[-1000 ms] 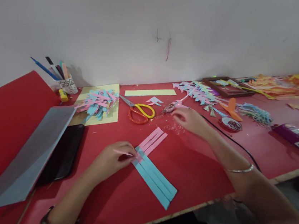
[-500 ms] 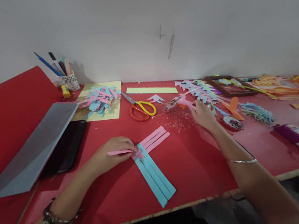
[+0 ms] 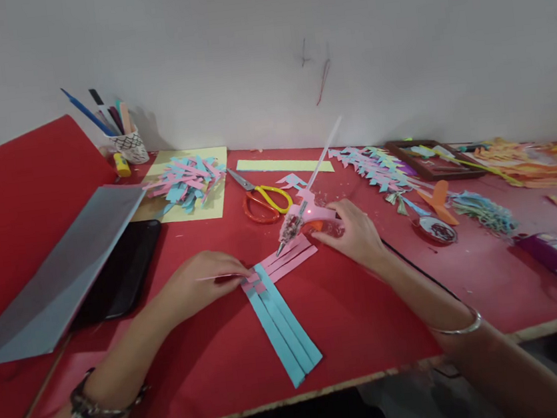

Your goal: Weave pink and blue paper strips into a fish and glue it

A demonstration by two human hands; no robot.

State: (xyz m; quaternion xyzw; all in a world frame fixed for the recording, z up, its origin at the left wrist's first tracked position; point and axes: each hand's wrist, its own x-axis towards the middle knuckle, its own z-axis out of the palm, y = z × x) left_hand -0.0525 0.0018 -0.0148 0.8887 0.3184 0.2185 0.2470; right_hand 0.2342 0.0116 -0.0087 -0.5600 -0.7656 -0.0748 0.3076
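Two full grips: pink strip (image 3: 220, 276), left hand (image 3: 202, 290); diagonal glue gun (image 3: 306, 212), right hand (image 3: 358, 232), nozzle (image 3: 280, 249) down-left.

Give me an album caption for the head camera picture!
Right hand holding a pink glue gun, left hand on woven pink and blue paper strips.

Centre: woven strips (image 3: 293, 323), blue and pink, matt paper. Just above, glue gun (image 3: 316, 214), pink plastic, front end rough, crusted; glue stick (image 3: 324, 153) translucent, smooth. Upper centre, scissors (image 3: 254, 188): grey metal blades, glossy plastic handles. Table (image 3: 366, 323): red, smooth, sheen toward right; front edge rough. Top of frame, wall (image 3: 221, 61) matt. Lower right, bangle (image 3: 466, 329), shiny metal. Far right, purple box (image 3: 545, 256), glossy plastic.
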